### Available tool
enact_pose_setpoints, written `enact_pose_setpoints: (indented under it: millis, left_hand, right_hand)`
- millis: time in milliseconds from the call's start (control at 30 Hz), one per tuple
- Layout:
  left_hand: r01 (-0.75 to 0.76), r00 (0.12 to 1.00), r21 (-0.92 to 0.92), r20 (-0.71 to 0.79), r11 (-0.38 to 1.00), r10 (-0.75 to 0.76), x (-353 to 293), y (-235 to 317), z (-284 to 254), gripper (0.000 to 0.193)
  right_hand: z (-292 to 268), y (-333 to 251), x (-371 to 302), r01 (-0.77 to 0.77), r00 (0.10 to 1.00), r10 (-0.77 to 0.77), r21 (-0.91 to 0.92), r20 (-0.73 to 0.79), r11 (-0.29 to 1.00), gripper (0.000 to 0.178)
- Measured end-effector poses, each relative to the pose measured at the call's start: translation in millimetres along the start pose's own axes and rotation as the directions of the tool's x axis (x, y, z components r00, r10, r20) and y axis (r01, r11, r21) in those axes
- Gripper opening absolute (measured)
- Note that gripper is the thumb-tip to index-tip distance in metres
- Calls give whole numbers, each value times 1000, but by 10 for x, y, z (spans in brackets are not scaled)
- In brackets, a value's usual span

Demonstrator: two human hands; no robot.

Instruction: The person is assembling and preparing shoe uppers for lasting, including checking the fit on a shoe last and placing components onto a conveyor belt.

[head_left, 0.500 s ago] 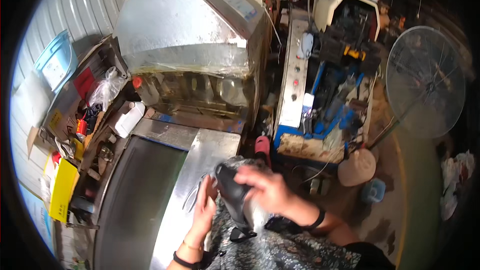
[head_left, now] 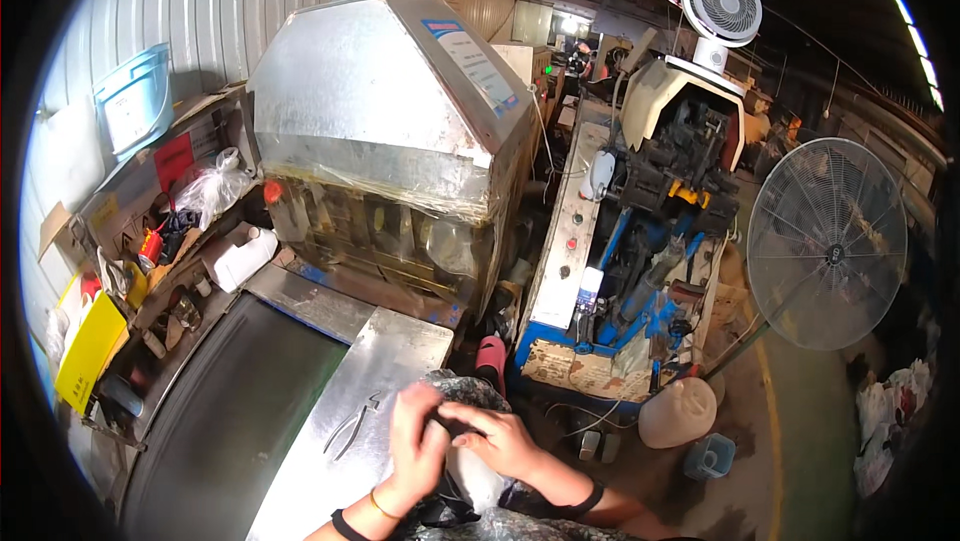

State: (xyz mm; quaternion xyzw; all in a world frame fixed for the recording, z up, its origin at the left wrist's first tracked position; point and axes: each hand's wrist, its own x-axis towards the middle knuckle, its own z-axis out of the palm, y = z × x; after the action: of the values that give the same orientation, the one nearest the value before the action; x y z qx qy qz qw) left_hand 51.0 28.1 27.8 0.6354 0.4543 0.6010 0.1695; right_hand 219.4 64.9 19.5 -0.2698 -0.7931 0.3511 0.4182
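My left hand [head_left: 416,441] and my right hand [head_left: 500,443] meet above my lap, fingers bent inward and nearly touching. Whatever sits between the fingertips is hidden, and the left fingers are a little blurred. Below the hands a smooth white piece [head_left: 478,476] shows between my wrists, with dark material beside it; its kind is not clear. A patterned dark cloth [head_left: 495,523] covers my lap. Left of my left hand, a pair of pliers [head_left: 349,429] lies on the shiny metal plate [head_left: 400,346].
A dark conveyor belt [head_left: 235,406] runs along the left, leading to a metal hooded machine [head_left: 370,91]. A cluttered shelf [head_left: 160,306] stands beyond it. To the right are a blue-framed machine [head_left: 560,341], a plastic jug [head_left: 678,413], a blue tub [head_left: 709,456] and a standing fan [head_left: 830,251].
The view has tilted up. My hands, apart around a dark, shiny item before, have come together; that item is now mostly covered. The pliers show more fully.
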Motion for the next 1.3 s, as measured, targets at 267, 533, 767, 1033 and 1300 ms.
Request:
enact_pose_setpoints:
  millis: [267,533,767,1033,1300]
  left_hand:
    - [31,970,183,231,983,-74,70,-391,-434,49]
    - [593,743,-128,468,795,-479,15,-470,-492,63]
    - [658,710,-188,478,730,-517,-190,-508,-199,61]
    - [619,718,-95,472,780,-512,-76,-614,-110,61]
    - [700,645,-163,564,696,-516,-133,-545,-141,61]
  right_hand:
    - [155,-108,-674,-455,879,474,-224,40,862,43]
    - [-150,459,-942,-453,888,399,287,228,844,38]
    - [39,727,-727,-862,468,826,-45,314,506,66]
    - [149,135,-278,-8,955,220,-723,200,690,41]
    - [-371,602,-700,-809,546,499,269,673,523,63]
